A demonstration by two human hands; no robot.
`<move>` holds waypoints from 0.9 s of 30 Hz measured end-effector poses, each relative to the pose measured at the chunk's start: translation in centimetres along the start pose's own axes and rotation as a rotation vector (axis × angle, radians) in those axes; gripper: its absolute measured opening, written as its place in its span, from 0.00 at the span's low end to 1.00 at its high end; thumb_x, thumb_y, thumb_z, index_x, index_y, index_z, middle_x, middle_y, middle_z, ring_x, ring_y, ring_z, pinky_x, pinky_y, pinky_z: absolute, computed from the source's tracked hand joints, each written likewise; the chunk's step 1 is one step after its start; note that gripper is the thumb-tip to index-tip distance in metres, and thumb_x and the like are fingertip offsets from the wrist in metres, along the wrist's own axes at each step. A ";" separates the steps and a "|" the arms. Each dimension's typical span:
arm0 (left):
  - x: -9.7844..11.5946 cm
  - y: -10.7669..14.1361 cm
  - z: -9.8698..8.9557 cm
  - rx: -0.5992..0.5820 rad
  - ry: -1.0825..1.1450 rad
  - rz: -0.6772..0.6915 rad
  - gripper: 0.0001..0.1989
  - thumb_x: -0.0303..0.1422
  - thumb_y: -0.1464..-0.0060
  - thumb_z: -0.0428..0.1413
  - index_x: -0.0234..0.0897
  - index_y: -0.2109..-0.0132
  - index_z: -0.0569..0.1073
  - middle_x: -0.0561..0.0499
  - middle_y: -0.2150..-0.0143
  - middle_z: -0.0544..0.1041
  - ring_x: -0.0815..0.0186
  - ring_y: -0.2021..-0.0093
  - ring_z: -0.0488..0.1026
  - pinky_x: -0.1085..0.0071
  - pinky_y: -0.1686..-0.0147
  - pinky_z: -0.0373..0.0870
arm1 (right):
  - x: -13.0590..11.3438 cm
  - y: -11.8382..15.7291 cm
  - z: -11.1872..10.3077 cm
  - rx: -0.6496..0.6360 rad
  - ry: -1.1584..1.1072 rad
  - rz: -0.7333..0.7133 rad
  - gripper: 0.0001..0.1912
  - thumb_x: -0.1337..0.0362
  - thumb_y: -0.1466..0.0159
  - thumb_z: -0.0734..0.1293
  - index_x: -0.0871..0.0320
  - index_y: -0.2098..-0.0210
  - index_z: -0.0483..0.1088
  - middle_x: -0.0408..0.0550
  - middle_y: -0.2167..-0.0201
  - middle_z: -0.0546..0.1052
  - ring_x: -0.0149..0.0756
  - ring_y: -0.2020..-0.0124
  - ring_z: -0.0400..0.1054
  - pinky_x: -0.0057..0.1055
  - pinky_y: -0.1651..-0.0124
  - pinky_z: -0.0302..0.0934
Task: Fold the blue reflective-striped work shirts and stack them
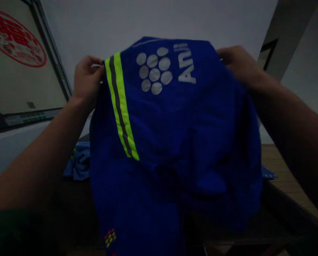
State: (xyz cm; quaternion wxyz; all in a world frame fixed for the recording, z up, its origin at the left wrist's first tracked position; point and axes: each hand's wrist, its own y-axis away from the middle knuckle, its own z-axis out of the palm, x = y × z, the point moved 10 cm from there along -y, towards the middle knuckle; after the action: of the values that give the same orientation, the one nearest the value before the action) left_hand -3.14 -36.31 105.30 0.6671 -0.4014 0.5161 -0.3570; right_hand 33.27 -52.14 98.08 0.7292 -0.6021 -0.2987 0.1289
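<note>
A dark blue work jacket (169, 121) hangs spread between my two hands, in front of me. It bears a yellow-green and grey reflective stripe, a cluster of pale dots and the letters "Anji", turned sideways. My left hand (88, 76) pinches its edge at the upper left, beside the end of the stripe. At the upper right, my right hand (236, 64) grips the opposite edge, its fingertips partly hidden. The lower part of the jacket droops in folds, and a small red and yellow dotted mark shows near the bottom left.
Behind the jacket on the left lies a crumpled blue cloth (80, 161) on a dark surface (68, 206). A window (22, 85) with a red round sticker is at the left, a pale wall (175, 17) behind. Wooden flooring (279, 163) shows at the right.
</note>
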 end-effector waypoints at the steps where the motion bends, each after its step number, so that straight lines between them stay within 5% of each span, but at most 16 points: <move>1: -1.0 0.5 0.9 -0.041 0.016 -0.028 0.17 0.38 0.37 0.50 0.25 0.51 0.64 0.52 0.62 0.76 0.75 0.65 0.75 0.75 0.62 0.69 | 0.6 -0.2 -1.6 0.162 0.094 -0.015 0.18 0.51 0.33 0.56 0.53 0.62 0.72 0.41 0.59 0.76 0.43 0.46 0.67 0.39 0.49 0.64; 3: -3.2 2.0 2.7 -0.060 0.058 -0.091 0.16 0.39 0.38 0.51 0.28 0.52 0.66 0.52 0.64 0.77 0.75 0.68 0.74 0.76 0.65 0.69 | 2.3 0.0 -2.8 0.385 0.207 0.036 0.15 0.51 0.33 0.57 0.50 0.62 0.71 0.43 0.59 0.75 0.40 0.48 0.67 0.37 0.45 0.62; 5: -5.9 4.3 4.9 -0.074 0.033 -0.193 0.14 0.39 0.38 0.50 0.32 0.54 0.68 0.51 0.65 0.77 0.72 0.69 0.73 0.76 0.68 0.70 | 5.7 0.8 -0.5 0.397 0.266 0.231 0.17 0.54 0.30 0.52 0.51 0.58 0.69 0.45 0.54 0.74 0.38 0.47 0.65 0.37 0.41 0.60; 8: -10.5 10.2 9.7 -0.354 -0.228 -0.355 0.17 0.41 0.39 0.45 0.33 0.54 0.70 0.47 0.62 0.78 0.64 0.63 0.75 0.69 0.64 0.72 | 12.2 5.3 8.6 0.055 0.314 0.588 0.16 0.65 0.29 0.50 0.63 0.52 0.66 0.56 0.45 0.70 0.37 0.44 0.61 0.38 0.40 0.56; 10: -13.0 16.1 12.0 -0.625 -0.361 -0.414 0.19 0.44 0.43 0.48 0.34 0.57 0.72 0.44 0.59 0.79 0.59 0.56 0.75 0.64 0.56 0.72 | 15.1 10.5 14.2 -0.126 0.279 0.678 0.10 0.70 0.34 0.58 0.66 0.59 0.70 0.59 0.55 0.76 0.40 0.51 0.68 0.39 0.45 0.61; 13: -15.5 24.8 10.7 -0.809 -0.387 -0.468 0.22 0.46 0.54 0.57 0.34 0.57 0.75 0.40 0.54 0.79 0.53 0.51 0.75 0.59 0.49 0.70 | 18.6 19.9 18.6 -0.354 0.199 0.757 0.05 0.69 0.42 0.66 0.63 0.66 0.72 0.54 0.67 0.79 0.42 0.62 0.73 0.37 0.56 0.67; 17: -17.9 36.2 4.3 -1.033 -0.402 -0.604 0.37 0.52 0.47 0.50 0.38 0.35 0.61 0.41 0.33 0.60 0.53 0.34 0.58 0.56 0.37 0.57 | 21.3 31.7 16.8 -0.412 0.014 0.771 0.20 0.59 0.38 0.62 0.59 0.48 0.68 0.56 0.54 0.77 0.43 0.54 0.73 0.39 0.49 0.66; 20: -16.5 41.7 -0.3 -1.025 -0.297 -0.688 0.43 0.55 0.46 0.49 0.43 0.30 0.48 0.47 0.28 0.45 0.54 0.30 0.45 0.55 0.34 0.49 | 21.5 38.8 14.4 -0.375 -0.042 0.795 0.31 0.47 0.42 0.63 0.54 0.43 0.65 0.56 0.45 0.72 0.48 0.45 0.68 0.46 0.41 0.61; 22: -14.0 44.3 -1.0 -1.021 -0.203 -0.734 0.47 0.57 0.49 0.52 0.48 0.29 0.44 0.51 0.27 0.40 0.55 0.29 0.40 0.55 0.33 0.45 | 20.2 41.8 14.7 -0.367 -0.056 0.811 0.34 0.45 0.43 0.63 0.53 0.41 0.64 0.55 0.40 0.68 0.50 0.40 0.62 0.49 0.36 0.54; 24: -10.8 46.4 0.6 -1.041 -0.109 -0.787 0.53 0.58 0.55 0.58 0.50 0.29 0.41 0.51 0.27 0.38 0.53 0.29 0.38 0.55 0.32 0.43 | 17.9 43.2 17.3 -0.393 -0.098 0.830 0.34 0.46 0.42 0.62 0.55 0.41 0.65 0.56 0.39 0.67 0.51 0.39 0.61 0.50 0.36 0.53; 27: -6.2 48.5 6.4 -1.091 0.046 -0.844 0.60 0.53 0.61 0.65 0.47 0.29 0.40 0.47 0.27 0.42 0.50 0.29 0.42 0.53 0.32 0.45 | 13.0 42.0 24.2 -0.474 -0.215 0.767 0.32 0.50 0.41 0.62 0.59 0.41 0.66 0.61 0.40 0.67 0.53 0.40 0.62 0.52 0.37 0.54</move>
State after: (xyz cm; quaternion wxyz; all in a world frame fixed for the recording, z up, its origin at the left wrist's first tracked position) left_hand 4.74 -9.19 64.86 0.1625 -0.8387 0.4354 -0.2839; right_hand 36.43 -15.50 63.98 0.4359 -0.8025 -0.1493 0.3791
